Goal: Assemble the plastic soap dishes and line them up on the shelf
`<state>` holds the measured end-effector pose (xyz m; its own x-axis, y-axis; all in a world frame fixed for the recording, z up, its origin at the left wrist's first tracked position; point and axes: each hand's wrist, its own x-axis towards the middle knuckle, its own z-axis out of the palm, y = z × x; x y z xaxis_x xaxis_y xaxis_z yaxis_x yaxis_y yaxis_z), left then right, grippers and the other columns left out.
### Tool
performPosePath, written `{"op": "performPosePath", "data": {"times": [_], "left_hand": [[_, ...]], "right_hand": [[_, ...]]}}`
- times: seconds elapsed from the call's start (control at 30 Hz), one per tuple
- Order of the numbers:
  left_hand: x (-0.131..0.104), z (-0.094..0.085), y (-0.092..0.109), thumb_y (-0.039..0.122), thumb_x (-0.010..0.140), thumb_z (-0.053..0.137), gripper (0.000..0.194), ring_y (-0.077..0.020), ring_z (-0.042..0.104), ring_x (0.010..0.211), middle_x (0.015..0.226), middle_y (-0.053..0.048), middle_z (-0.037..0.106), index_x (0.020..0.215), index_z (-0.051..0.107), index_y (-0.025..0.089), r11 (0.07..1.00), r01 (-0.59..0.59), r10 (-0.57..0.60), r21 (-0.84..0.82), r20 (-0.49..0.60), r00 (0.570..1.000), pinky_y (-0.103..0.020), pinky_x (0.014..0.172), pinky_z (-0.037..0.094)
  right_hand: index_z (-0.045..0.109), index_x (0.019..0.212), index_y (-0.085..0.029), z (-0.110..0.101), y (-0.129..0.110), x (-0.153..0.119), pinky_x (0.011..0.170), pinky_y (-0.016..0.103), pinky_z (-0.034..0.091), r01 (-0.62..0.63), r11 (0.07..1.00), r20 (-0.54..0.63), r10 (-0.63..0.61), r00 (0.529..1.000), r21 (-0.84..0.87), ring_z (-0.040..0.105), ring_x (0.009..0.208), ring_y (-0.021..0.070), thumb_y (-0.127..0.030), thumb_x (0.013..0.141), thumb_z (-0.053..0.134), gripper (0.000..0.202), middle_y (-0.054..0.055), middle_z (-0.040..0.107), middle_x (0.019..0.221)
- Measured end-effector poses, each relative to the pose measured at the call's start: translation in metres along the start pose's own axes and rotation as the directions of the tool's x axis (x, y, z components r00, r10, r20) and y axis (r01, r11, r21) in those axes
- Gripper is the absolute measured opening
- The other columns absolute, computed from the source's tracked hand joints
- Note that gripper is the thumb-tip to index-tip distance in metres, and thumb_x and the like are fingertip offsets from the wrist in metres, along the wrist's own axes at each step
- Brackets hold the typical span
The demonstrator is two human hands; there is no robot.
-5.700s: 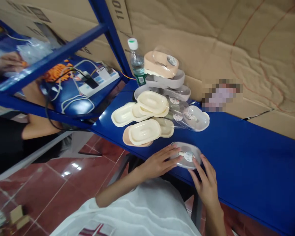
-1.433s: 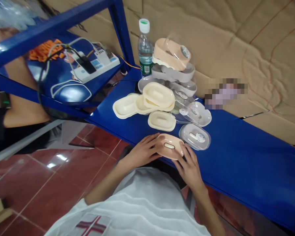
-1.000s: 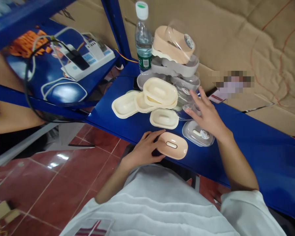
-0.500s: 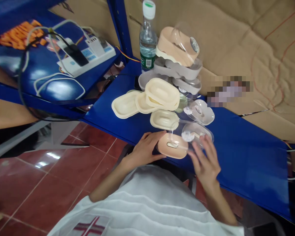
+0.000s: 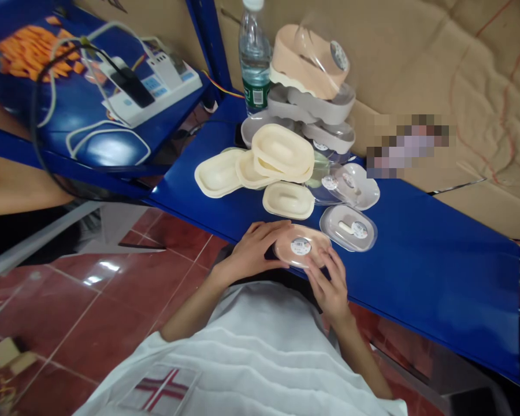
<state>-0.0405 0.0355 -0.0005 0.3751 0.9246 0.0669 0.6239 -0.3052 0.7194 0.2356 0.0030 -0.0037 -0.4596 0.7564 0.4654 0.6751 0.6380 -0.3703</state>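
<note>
At the table's front edge lies a small peach oval container [image 5: 282, 252], covered by a clear plastic lid [image 5: 314, 236] with a round printed label. My left hand [image 5: 252, 252] grips the container's left end between thumb and fingers. The fingers of my right hand [image 5: 331, 284] bend over its right end and touch the lid. Just behind it rests a cream oval piece [image 5: 288, 201], and to the right a lidded grey container [image 5: 345, 229] with a white piece and a label.
Cream oval parts [image 5: 282, 151] lie overlapped behind, before stacked grey and peach containers [image 5: 307, 63]. A water bottle [image 5: 255, 63] stands beside them. Another labelled grey container [image 5: 364, 188] is at right. A power strip [image 5: 156, 89] and orange pieces [image 5: 34, 53] occupy the left shelf.
My right hand has brought the clear lid left and down onto the peach container. The white piece inside the container is now hidden under the label.
</note>
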Motion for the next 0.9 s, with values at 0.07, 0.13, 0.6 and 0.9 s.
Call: {"op": "performPosePath", "data": {"times": [0.07, 0.13, 0.6, 0.9], "left_hand": [[0.0, -0.002, 0.002, 0.061, 0.087, 0.084, 0.093, -0.0307, 0.056, 0.146, 0.165, -0.01, 0.054, 0.164, 0.041, 0.033, 1.0, 0.008, -0.008, -0.009, -0.006, 1.0, -0.047, 0.125, 0.034], [0.001, -0.005, 0.004, 0.059, 0.088, 0.084, 0.091, -0.031, 0.056, 0.146, 0.165, -0.011, 0.054, 0.163, 0.042, 0.031, 1.0, 0.011, -0.011, -0.018, -0.009, 1.0, -0.047, 0.124, 0.035], [0.0, 0.001, 0.006, 0.055, 0.088, 0.085, 0.088, -0.0319, 0.053, 0.15, 0.163, -0.014, 0.055, 0.159, 0.042, 0.027, 0.998, -0.004, 0.005, 0.062, -0.004, 1.0, -0.049, 0.127, 0.03], [0.019, 0.009, 0.015, 0.052, 0.088, 0.086, 0.09, -0.0317, 0.05, 0.153, 0.164, -0.012, 0.053, 0.162, 0.04, 0.029, 0.998, -0.046, 0.044, 0.048, 0.051, 0.998, -0.046, 0.124, 0.035]], "right_hand": [[0.052, 0.159, -0.04, -0.003, 0.001, 0.002, 0.117, 0.053, 0.057, -0.007, 1.0, 0.033, 0.007, 0.999, 0.007, 0.052, 0.151, 0.0313, -0.013, 0.099, 0.07, 0.069, 0.006, 0.061, 0.155], [0.052, 0.159, -0.041, -0.01, 0.005, 0.005, 0.117, 0.052, 0.056, -0.009, 1.0, 0.093, 0.009, 0.996, 0.005, 0.054, 0.148, 0.0315, -0.018, 0.099, 0.071, 0.067, 0.006, 0.064, 0.152], [0.058, 0.154, -0.034, -0.075, 0.082, -0.015, 0.119, 0.057, 0.048, -0.173, 0.956, 0.022, 0.183, 0.983, -0.236, 0.054, 0.148, 0.0339, -0.031, 0.103, 0.067, 0.051, 0.009, 0.063, 0.155], [0.054, 0.159, -0.033, -0.137, 0.172, -0.035, 0.122, 0.061, 0.043, -0.345, 0.85, -0.122, 0.323, 0.938, -0.398, 0.05, 0.151, 0.0413, -0.04, 0.1, 0.071, 0.062, 0.014, 0.051, 0.166]]}}
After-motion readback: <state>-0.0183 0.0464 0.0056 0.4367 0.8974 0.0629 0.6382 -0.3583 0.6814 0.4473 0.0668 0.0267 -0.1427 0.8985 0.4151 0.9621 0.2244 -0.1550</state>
